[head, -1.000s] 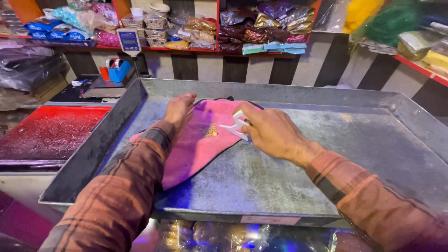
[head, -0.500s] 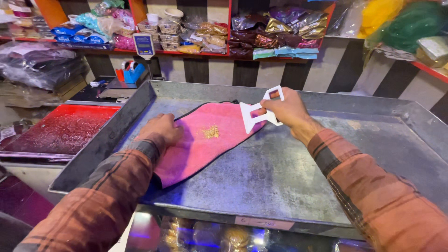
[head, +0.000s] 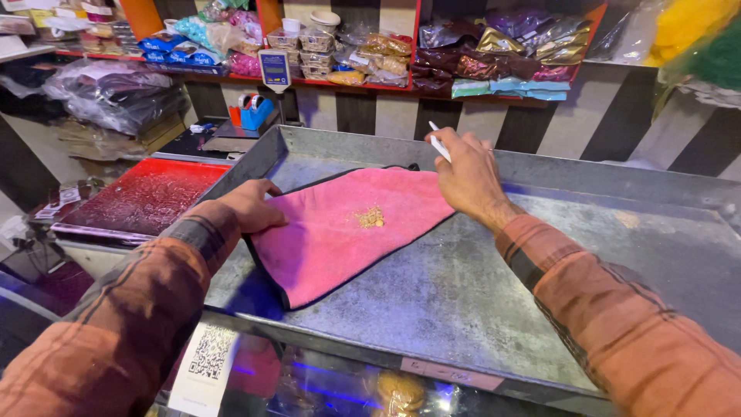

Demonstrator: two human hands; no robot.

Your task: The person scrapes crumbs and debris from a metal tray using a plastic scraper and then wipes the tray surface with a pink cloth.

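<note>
A pink cloth with a dark hem [head: 340, 239] lies spread in a large grey metal tray [head: 478, 309]. A small heap of golden bits [head: 370, 218] sits near the cloth's middle. My left hand [head: 251, 205] rests on the cloth's left edge, fingers curled against it. My right hand [head: 467, 174] hovers over the cloth's far right corner near the tray's back wall, holding a small white tool [head: 439, 143] whose tip sticks up above the fingers.
A red tray of dark granules [head: 147, 197] stands left of the grey tray. Shelves of packets [head: 478, 58] and small tubs [head: 309, 38] run along the back. A blue tape dispenser [head: 253, 112] sits behind the tray. Below its front edge hangs a code card [head: 207, 363].
My right hand has lifted off the cloth and moved back and right with the white tool. My left hand slid from the cloth's middle to its left edge.
</note>
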